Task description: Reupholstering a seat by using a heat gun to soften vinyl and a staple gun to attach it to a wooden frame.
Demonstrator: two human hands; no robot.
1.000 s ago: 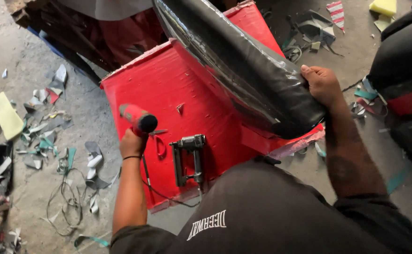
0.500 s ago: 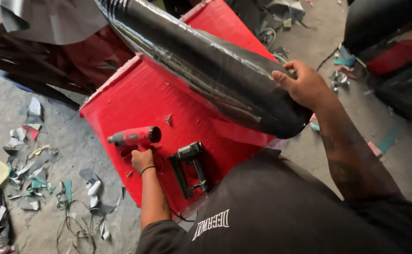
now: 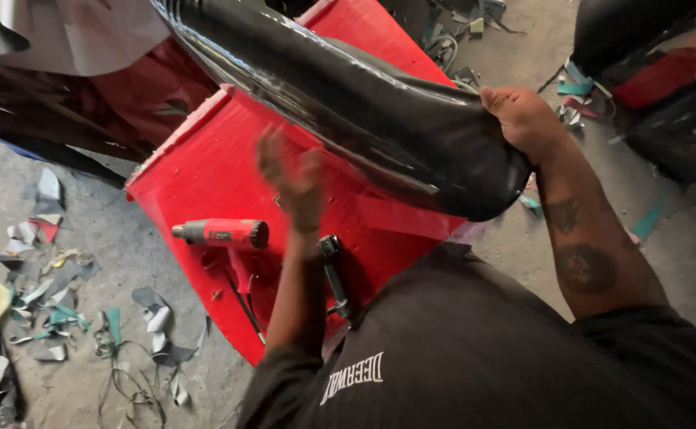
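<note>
Gripping black vinyl-covered cushion point(image 3: 348, 103) end, right hand point(image 3: 523, 119) fingers clamped; left hand point(image 3: 292, 179) open, empty, blurred above red table point(image 3: 197, 175); keep cover taut.

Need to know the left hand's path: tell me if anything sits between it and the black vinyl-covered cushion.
Nothing visible does. The left hand is raised, blurred, over the red work surface, just short of the black vinyl-covered cushion, which the right hand grips at its end. The red heat gun lies below, off that path.
</note>
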